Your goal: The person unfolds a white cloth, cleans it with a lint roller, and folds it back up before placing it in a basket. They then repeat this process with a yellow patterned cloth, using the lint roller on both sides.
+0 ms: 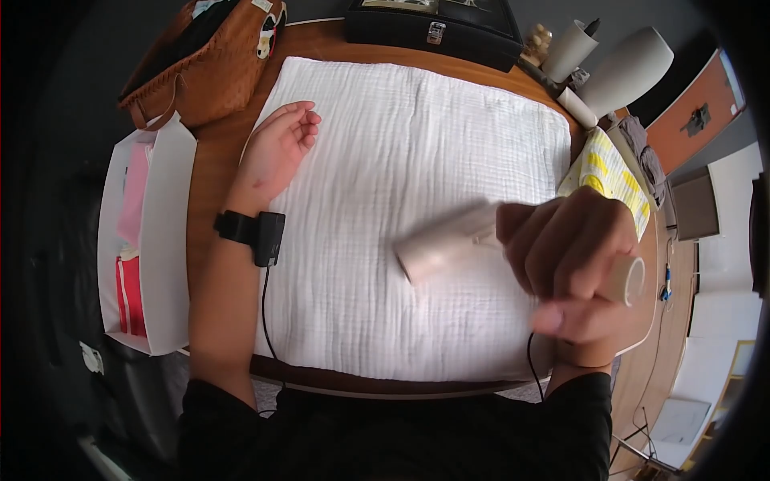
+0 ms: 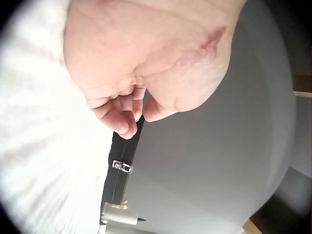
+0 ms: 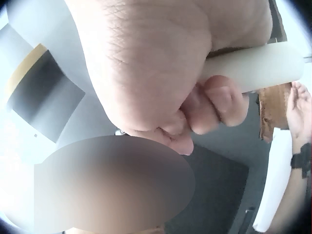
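Note:
My right hand (image 1: 569, 248) is raised over the right part of a white crinkled cloth (image 1: 377, 160). Its fingers curl round a pale cylinder-shaped tool (image 1: 449, 240), blurred in the head view. One end points left over the cloth, and a round butt end shows on the other side of the fist. In the right wrist view, a smooth white length of the tool (image 3: 258, 68) sticks out beyond the fingers of my right hand (image 3: 146, 73). My left hand (image 1: 281, 148) lies at the cloth's left edge, palm turned up, fingers loosely bent and holding nothing.
Left of the cloth stands a white box (image 1: 172, 240) with pink and red fabric, and behind it a brown woven basket (image 1: 212, 80). A black latched case (image 1: 393, 32) is at the back. Back right are a white vase (image 1: 634, 68) and a yellow-patterned cloth (image 1: 609, 172).

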`<state>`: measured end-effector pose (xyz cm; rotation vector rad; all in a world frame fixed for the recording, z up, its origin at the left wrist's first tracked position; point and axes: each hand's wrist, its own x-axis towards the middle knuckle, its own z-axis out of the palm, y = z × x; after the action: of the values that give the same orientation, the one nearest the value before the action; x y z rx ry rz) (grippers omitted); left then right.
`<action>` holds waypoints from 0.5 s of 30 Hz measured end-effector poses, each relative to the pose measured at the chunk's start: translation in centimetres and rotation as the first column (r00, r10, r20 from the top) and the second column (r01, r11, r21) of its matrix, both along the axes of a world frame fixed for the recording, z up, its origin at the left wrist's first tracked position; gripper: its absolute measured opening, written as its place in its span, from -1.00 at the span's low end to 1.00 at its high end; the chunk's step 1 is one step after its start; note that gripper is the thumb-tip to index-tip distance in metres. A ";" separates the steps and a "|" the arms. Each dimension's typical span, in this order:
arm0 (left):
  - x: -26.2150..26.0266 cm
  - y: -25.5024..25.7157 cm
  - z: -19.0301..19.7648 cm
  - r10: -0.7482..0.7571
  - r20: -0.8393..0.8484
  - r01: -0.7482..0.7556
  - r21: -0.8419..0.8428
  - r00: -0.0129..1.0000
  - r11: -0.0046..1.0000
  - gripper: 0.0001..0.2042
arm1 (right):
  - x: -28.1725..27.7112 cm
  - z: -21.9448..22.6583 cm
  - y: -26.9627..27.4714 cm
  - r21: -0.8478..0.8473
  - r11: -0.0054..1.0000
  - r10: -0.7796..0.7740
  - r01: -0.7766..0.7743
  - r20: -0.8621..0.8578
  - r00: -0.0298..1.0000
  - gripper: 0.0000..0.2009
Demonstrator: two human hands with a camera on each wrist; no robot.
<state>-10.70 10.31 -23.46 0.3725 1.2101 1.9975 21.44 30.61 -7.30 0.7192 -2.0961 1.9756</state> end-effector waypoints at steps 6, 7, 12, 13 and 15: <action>-0.1 -0.2 0.1 -0.014 -0.006 0.014 0.003 1.000 1.000 -0.78 | -3.2 -3.5 1.8 0.281 0.907 -0.258 0.313 -0.217 0.941 -0.50; -0.1 -0.2 0.0 -0.012 -0.001 0.012 0.005 1.000 1.000 -0.78 | -3.6 -4.0 2.1 0.311 0.892 -0.266 0.328 -0.226 0.937 -0.49; 0.0 -0.2 0.2 -0.004 0.004 0.004 -0.003 1.000 1.000 -0.78 | -2.6 -2.5 1.1 0.292 0.949 -0.090 0.122 -0.121 0.989 -0.52; 0.0 -0.2 0.1 -0.004 0.003 0.004 -0.003 1.000 1.000 -0.78 | -1.9 -1.6 0.5 0.270 0.962 -0.005 0.025 -0.074 0.997 -0.51; 0.0 -0.2 -0.1 -0.002 0.001 0.002 0.000 1.000 1.000 -0.77 | -0.8 0.0 -0.4 0.208 0.961 0.182 -0.183 0.023 0.983 -0.50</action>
<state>-10.73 10.13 -23.59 0.3728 1.2089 1.9958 20.68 30.17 -7.30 0.9807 -2.3411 1.8587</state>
